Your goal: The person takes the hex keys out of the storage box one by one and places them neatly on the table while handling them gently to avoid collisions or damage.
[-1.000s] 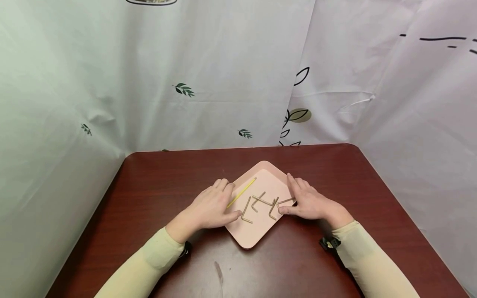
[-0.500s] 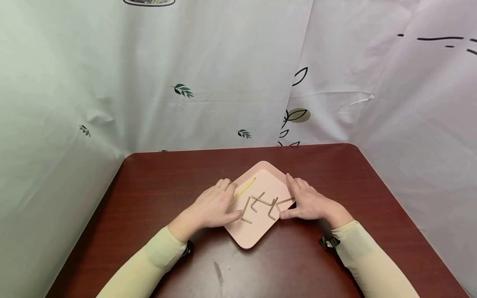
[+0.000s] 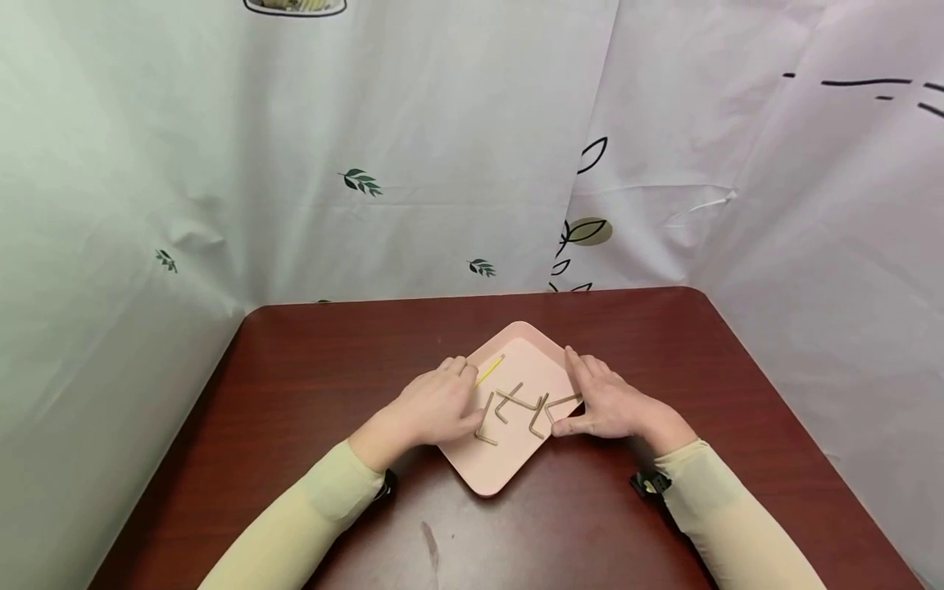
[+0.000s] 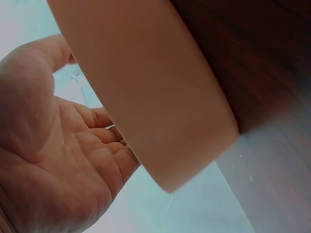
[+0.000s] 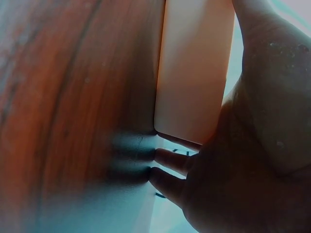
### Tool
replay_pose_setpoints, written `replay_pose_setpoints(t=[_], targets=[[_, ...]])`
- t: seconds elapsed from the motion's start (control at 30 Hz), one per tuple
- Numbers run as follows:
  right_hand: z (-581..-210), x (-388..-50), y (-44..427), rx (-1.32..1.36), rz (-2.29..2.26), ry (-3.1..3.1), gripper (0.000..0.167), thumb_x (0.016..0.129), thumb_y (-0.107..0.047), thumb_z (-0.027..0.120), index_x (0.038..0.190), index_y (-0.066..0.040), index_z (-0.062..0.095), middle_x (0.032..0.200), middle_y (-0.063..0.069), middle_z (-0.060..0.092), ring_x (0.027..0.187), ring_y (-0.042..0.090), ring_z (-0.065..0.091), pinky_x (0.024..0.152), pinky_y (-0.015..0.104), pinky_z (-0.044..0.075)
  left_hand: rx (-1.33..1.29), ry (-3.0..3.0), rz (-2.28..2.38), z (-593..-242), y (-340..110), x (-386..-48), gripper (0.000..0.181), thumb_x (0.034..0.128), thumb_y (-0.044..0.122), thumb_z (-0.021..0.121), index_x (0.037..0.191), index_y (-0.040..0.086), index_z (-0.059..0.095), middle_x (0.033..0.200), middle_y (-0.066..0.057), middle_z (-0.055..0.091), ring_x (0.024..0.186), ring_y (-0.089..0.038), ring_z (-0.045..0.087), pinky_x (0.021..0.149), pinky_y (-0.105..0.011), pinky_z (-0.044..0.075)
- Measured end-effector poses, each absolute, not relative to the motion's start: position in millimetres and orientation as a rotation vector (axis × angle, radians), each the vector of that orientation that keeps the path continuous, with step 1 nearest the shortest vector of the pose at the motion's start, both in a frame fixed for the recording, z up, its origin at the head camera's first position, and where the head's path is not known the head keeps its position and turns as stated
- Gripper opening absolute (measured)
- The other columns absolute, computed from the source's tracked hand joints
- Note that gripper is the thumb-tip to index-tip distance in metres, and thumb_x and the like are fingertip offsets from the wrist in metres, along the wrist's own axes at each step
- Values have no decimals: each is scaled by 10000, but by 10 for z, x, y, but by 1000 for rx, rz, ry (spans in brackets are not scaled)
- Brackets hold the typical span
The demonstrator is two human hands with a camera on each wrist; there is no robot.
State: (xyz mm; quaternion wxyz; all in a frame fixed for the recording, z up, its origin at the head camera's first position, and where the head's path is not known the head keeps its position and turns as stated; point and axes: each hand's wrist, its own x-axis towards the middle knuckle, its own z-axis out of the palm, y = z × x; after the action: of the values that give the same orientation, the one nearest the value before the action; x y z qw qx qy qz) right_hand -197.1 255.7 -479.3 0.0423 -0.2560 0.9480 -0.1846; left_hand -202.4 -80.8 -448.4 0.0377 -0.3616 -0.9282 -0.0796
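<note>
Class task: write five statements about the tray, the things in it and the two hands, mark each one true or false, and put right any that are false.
1. The pink tray lies on a red-brown table with one corner toward the person. True.

2. The yellow stick lies on the table, outside the tray. False: the yellow stick lies inside the tray, partly hidden by the left hand.

3. The right hand is at the tray's right corner. True.

4. None of the L-shaped rods cross. False: two of the L-shaped rods cross near the middle of the tray.

5. Both sleeves are black. False: the sleeves are pale yellow.
</note>
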Motion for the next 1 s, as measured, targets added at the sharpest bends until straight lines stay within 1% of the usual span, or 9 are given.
replay_pose_setpoints(t=[0.07,0.17,0.3,0.57,0.67,0.9,1.0], targets=[[-4792,-1976,2549,-788,-570,2900,1399,829,-650,911,1674,177,163,1547,381,440,1434,560,455,1179,668,403,-1102,-2858,-212,-4485,-778,-2035,335,969,294,699,1108,2,613,1070,-109,567,986,-291,574,803,-444,573],[-4793,-1978,2543,-796,-576,2900,1396,832,-653,909,1672,179,167,1547,383,442,1434,559,457,1176,668,407,-1083,-2883,-172,-4503,-735,-2044,254,1026,232,646,1107,-8,625,1068,-123,579,990,-295,588,801,-458,588],[-4790,-1971,2546,-782,-579,2890,1387,845,-649,904,1678,173,160,1576,386,424,1460,556,442,1190,663,397,-1054,-2927,-123,-4523,-681,-2041,263,1093,218,592,1146,-36,638,1076,-140,592,1001,-302,595,809,-471,598],[-4796,-1954,2556,-799,-582,2900,1378,844,-643,908,1672,176,171,1569,386,435,1450,561,456,1172,676,409,-979,-3008,-32,-4552,-610,-2045,303,1122,254,575,1168,-39,638,1065,-137,579,1010,-301,586,793,-477,606],[-4795,-1954,2558,-799,-576,2904,1377,843,-643,907,1672,173,170,1571,381,435,1453,556,456,1176,672,409,-954,-3027,-4,-4559,-583,-2052,300,1127,260,555,1145,-28,640,1046,-129,569,990,-290,577,775,-474,607],[-4774,-1948,2543,-813,-579,2913,1370,840,-633,914,1670,173,180,1556,378,448,1441,555,466,1166,669,419,-902,-3071,51,-4580,-523,-2044,279,1128,252,534,1028,10,628,1000,-127,541,901,-261,557,696,-469,597],[-4774,-1940,2549,-824,-580,2920,1367,837,-636,915,1666,174,190,1534,367,468,1423,552,480,1152,670,430,-892,-3076,72,-4597,-497,-2041,292,1132,261,536,1022,14,644,1010,-139,559,901,-261,570,691,-475,603]])
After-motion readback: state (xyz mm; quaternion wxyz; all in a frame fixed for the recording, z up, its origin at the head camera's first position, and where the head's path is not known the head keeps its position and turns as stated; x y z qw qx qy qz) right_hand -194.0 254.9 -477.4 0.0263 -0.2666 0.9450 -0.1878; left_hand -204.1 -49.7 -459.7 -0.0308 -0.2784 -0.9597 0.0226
